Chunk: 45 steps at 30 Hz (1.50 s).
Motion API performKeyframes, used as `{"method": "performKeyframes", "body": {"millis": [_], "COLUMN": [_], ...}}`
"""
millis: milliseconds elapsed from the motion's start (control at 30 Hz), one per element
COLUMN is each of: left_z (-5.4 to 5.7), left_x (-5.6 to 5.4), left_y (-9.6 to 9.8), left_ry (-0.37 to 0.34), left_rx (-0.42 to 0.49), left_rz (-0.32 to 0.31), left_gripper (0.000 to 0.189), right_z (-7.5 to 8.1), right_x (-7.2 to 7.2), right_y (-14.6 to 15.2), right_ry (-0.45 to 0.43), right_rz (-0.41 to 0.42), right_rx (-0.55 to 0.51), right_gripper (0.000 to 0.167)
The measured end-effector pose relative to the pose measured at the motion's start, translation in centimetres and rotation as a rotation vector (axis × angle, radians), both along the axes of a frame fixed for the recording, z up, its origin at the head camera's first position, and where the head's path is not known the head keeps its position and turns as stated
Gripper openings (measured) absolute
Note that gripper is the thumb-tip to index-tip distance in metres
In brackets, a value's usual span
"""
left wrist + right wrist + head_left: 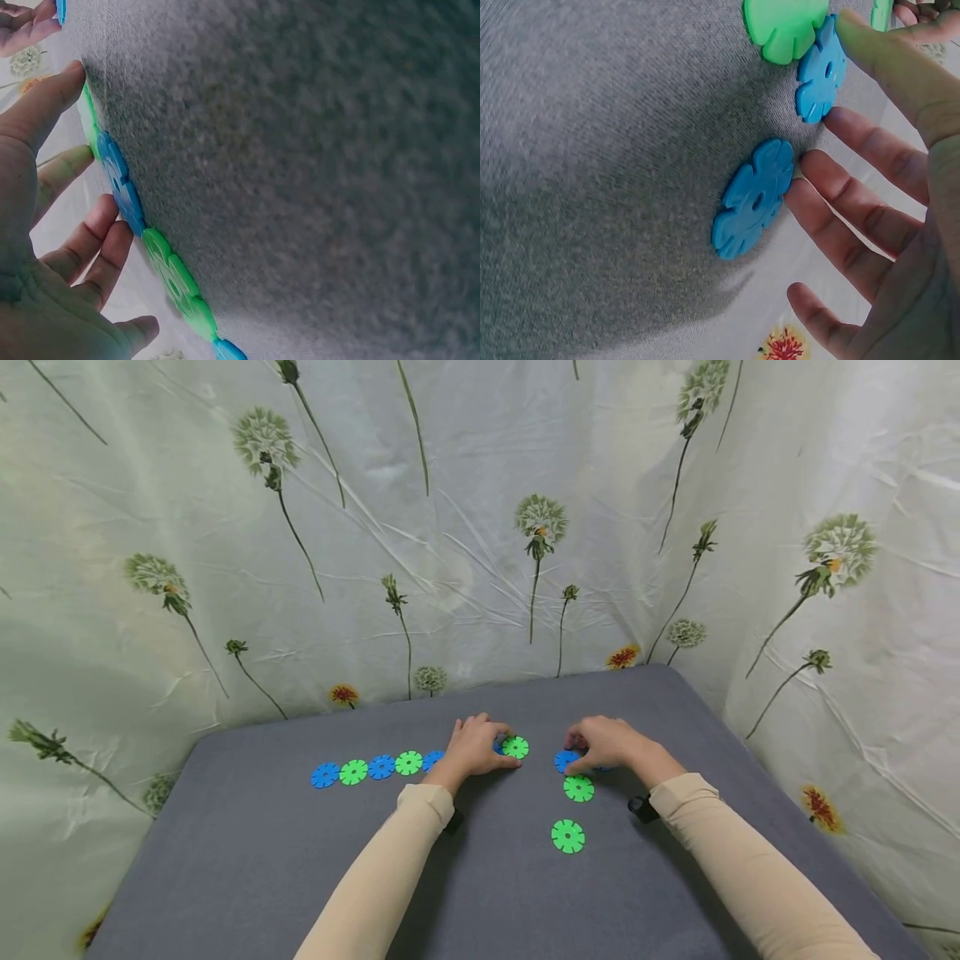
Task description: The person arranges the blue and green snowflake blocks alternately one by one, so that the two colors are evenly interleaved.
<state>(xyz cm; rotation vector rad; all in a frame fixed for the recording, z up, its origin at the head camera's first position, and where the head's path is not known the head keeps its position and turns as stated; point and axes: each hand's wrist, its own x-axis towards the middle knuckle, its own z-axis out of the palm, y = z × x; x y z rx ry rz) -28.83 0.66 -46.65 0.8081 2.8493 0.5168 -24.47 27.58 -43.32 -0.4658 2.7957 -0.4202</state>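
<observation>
Flat notched discs, blue and green, lie in a row on the grey cloth. At the row's right end, my left hand [477, 746] pinches a green disc [516, 747] by its edges between thumb and index finger. Its other fingers rest by the neighbouring blue disc [121, 184], with another green disc [177, 283] following. My right hand [611, 744] grips a blue disc [822, 71] at its edges, thumb on one side and index finger on the other. A second blue disc [754, 199] lies beside its remaining fingers. A green disc [579, 788] lies just below the gripped one.
Another green disc [567, 836] lies nearer on the grey table [300, 877]. Leftward, the row continues with a green disc [408, 763] and a blue disc [326, 775] at its end. A flower-printed curtain [465, 543] hangs behind and at the sides.
</observation>
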Motion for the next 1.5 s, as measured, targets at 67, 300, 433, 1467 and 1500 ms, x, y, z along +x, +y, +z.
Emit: {"method": "performKeyframes", "body": {"millis": [67, 300, 433, 1467, 1500], "left_z": [0.0, 0.0, 0.0, -0.3, -0.3], "left_x": [0.0, 0.1, 0.0, -0.2, -0.2], "left_y": [0.1, 0.2, 0.3, 0.6, 0.6], "left_ry": [0.0, 0.009, 0.009, -0.013, -0.013], "left_rx": [-0.003, -0.005, 0.0, -0.005, -0.002], "left_rz": [0.002, 0.018, 0.026, 0.061, 0.06], "left_gripper": [0.056, 0.054, 0.052, 0.049, 0.048], "right_z": [-0.1, -0.3, -0.3, 0.0, -0.1], "right_x": [0.0, 0.1, 0.1, -0.4, -0.5], "right_y": [-0.1, -0.4, -0.6, -1.3, -1.3], "right_ry": [0.02, 0.074, 0.085, 0.004, 0.019], "right_rz": [-0.003, 0.004, 0.002, -0.017, -0.013], "right_rx": [0.006, 0.019, 0.025, -0.06, -0.04], "right_gripper": [0.038, 0.037, 0.036, 0.043, 0.042]}}
